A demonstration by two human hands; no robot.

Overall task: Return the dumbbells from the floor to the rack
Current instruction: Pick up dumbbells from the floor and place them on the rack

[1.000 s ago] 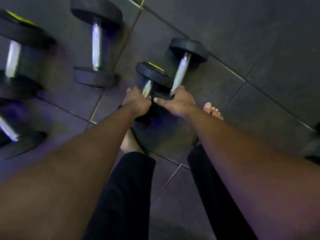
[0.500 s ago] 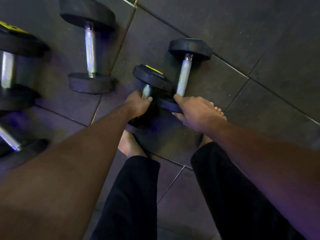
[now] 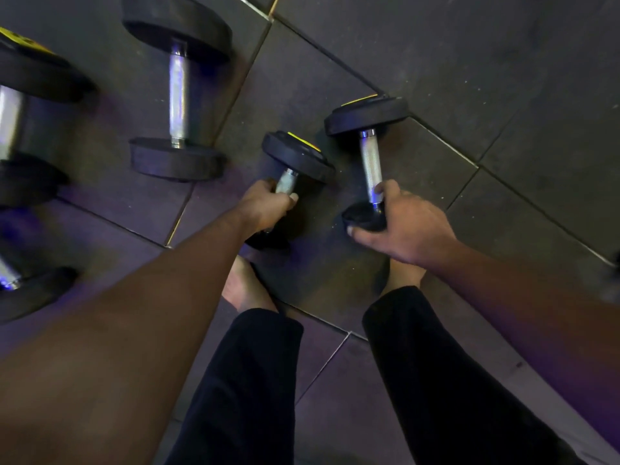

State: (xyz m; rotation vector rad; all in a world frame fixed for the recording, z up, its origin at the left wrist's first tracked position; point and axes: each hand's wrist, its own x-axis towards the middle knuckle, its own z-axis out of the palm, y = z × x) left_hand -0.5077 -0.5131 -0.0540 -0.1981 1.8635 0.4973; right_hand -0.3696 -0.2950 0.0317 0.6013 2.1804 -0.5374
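**Two small dumbbells in hand, three larger ones on the floor**

Head view: the left hand (image 3: 265, 204) is wrapped round the knurled steel handle of a small black rubber-ended dumbbell with a yellow label (image 3: 295, 159). Its far head shows just beyond the knuckles and its near head is mostly hidden under the wrist. Its long axis runs away from the person, tilted a little to the right.

The right hand (image 3: 407, 226) lies at the near end of a second small black dumbbell with a silver handle (image 3: 369, 156). The thumb reaches under the near head and the fingers curl beside the lower handle, a partial hold. This dumbbell points almost straight away from the person, far head up in the frame, just beside the first one.

Five dumbbells show in all. Besides the two small ones, a larger black dumbbell (image 3: 177, 95) lies on the dark rubber tile floor (image 3: 469, 62) to the left. Two more large ones (image 3: 20, 129) (image 3: 30, 290) are cut by the left edge. Their handles run roughly parallel to the others.

Two bare feet and black trouser legs (image 3: 255, 380) stand below the hands.
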